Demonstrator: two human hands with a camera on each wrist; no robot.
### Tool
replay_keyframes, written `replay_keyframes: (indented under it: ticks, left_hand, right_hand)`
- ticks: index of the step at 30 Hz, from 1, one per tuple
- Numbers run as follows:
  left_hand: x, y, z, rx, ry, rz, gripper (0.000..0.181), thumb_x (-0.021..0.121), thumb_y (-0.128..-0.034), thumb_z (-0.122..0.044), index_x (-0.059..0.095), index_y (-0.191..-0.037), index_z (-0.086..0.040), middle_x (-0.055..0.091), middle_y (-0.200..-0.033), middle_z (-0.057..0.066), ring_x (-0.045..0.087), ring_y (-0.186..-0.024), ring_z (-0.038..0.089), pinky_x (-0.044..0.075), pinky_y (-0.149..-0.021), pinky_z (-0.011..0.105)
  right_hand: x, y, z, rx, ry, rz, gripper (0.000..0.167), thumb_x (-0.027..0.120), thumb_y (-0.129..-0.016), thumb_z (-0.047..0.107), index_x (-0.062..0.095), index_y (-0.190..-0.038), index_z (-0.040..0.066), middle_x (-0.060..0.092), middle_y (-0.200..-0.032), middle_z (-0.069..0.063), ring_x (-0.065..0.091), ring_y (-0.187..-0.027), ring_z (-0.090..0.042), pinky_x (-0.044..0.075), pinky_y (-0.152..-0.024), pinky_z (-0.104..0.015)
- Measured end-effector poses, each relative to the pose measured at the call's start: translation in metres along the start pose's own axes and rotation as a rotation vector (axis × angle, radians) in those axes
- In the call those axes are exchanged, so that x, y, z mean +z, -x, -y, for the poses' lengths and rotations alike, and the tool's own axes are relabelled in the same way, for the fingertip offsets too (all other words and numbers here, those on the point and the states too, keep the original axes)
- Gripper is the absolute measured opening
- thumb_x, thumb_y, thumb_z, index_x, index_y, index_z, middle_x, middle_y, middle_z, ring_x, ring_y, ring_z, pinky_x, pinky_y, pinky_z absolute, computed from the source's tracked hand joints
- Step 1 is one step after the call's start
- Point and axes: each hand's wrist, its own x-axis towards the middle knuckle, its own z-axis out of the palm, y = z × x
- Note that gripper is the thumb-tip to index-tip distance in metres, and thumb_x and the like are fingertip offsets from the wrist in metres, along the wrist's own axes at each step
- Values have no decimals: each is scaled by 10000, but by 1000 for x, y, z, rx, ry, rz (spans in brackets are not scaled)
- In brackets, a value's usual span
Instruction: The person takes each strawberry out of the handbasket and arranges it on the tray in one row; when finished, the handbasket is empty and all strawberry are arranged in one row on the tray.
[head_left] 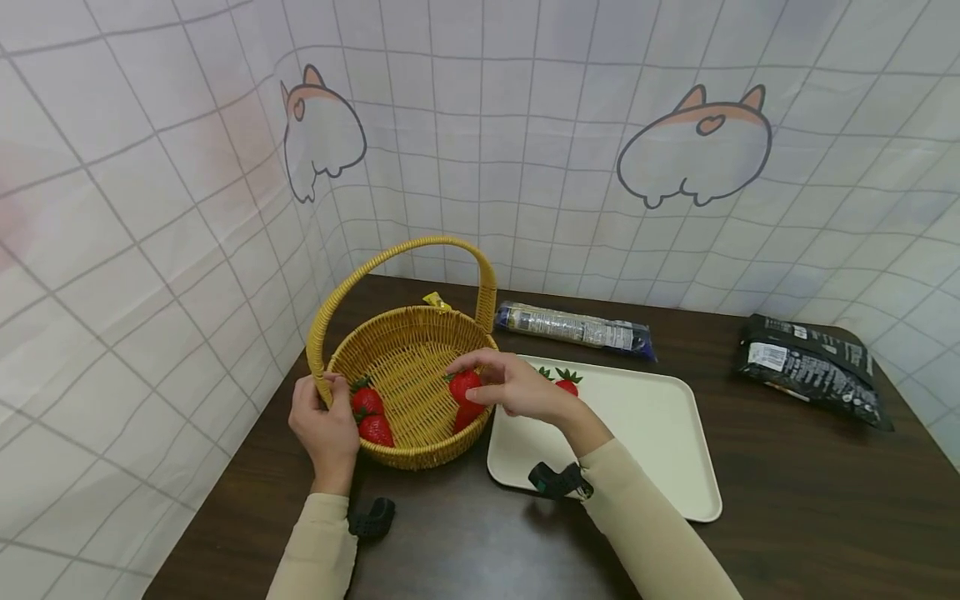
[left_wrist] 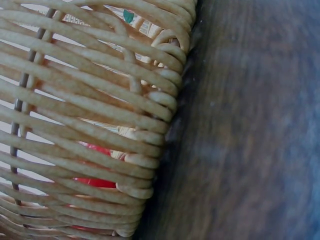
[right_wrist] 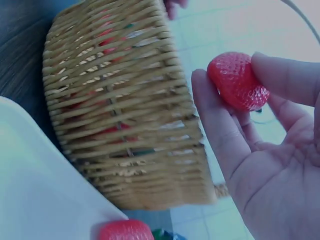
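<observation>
- My right hand (head_left: 517,385) pinches one red strawberry (head_left: 463,385) between thumb and fingers, parted only as wide as the fruit itself.
- That strawberry is over the right side of a round yellow wicker basket (head_left: 423,457); the right wrist view shows it higher than the rim.
- My left hand (head_left: 326,425) grips the basket's left side, fingers curled where the tall arched handle (head_left: 442,240) meets the rim.
- Inside the basket, two strawberries lie together at the left, near my left hand, and another lies at the right, just below the one I hold.
- To the basket's right, a cream tray (head_left: 652,433) holds more red fruit with green leaves — partly hidden behind my right hand, so I cannot tell how many.
- Behind the tray lies a long clear packet (head_left: 576,327); well apart at the far right, a black bag (head_left: 813,367).
- I judge this to be the placing step — the next move calls for lowering the strawberry inside the rim and loosening my pinch gently, with the basket kept steady.
</observation>
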Motion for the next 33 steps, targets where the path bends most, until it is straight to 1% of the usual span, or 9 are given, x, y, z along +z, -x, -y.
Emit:
replay_keyframes:
  ticks: [2,4,7,9,13,17,21,26,33]
  left_hand:
    - [0,0,0,-1,0,-1,144,605,-898,49,596,-771,115,567,-826,251,478,-757,86,325,-670,200]
    - [0,0,0,-2,2,-1,141,607,-897,49,595,-772,112,567,-828,250,479,-758,86,324,-669,200]
    - [0,0,0,-4,-6,-2,141,609,-899,44,597,-774,111,568,-827,245,482,-753,98,320,-666,193]
    - [0,0,0,-5,-7,1,141,607,-901,43,597,-777,111,567,-826,247,482,-749,114,314,-665,183]
    - [1,0,-1,-5,-13,0,137,605,-897,49,599,-776,112,569,-822,237,484,-748,119,313,-669,175]
    - [0,-1,0,1,-1,-7,115,604,-884,84,597,-777,125,562,-816,246,476,-746,93,320,-671,186]
    - [0,-1,0,-1,-3,-8,103,603,-881,89,605,-786,125,567,-817,246,468,-743,74,321,-668,199]
    - [0,0,0,-11,-5,1,110,603,-889,81,606,-790,128,568,-822,254,466,-743,74,322,-666,214]
    - [1,0,-1,-14,-3,-2,96,605,-875,98,602,-784,125,562,-810,245,481,-750,112,326,-678,194]
  right_hand:
    - [-4,8,-2,22,-9,-50,368,605,-950,140,570,-1315,158,607,-1185,-102,591,-791,-170,454,-576,-315]
    - [-8,16,-3,36,-37,-101,370,612,-951,146,564,-1317,164,579,-1265,-98,620,-1005,-217,513,-706,-400]
    - [-15,27,-8,69,-75,-189,366,631,-946,157,570,-1307,165,583,-1268,-105,625,-1022,-276,519,-730,-493]
    - [-20,34,-11,76,-89,-252,376,634,-940,142,565,-1309,125,560,-1300,-114,623,-1064,-305,503,-825,-553]
    - [-33,49,-22,115,-97,-363,395,625,-927,111,552,-1313,70,540,-1276,-148,637,-993,-287,513,-833,-488]
    - [-46,62,-34,143,-108,-386,413,617,-925,101,538,-1326,45,546,-1263,-183,627,-925,-259,509,-833,-439]
    - [-59,73,-45,149,-110,-397,418,610,-927,83,523,-1331,24,535,-1272,-205,629,-954,-246,525,-835,-385]
    - [-75,86,-57,168,-126,-451,434,601,-934,49,495,-1350,-14,513,-1256,-223,624,-975,-209,545,-812,-326]
    - [-88,98,-69,233,-129,-472,445,580,-957,57,467,-1378,-31,486,-1277,-236,623,-991,-186,540,-834,-294]
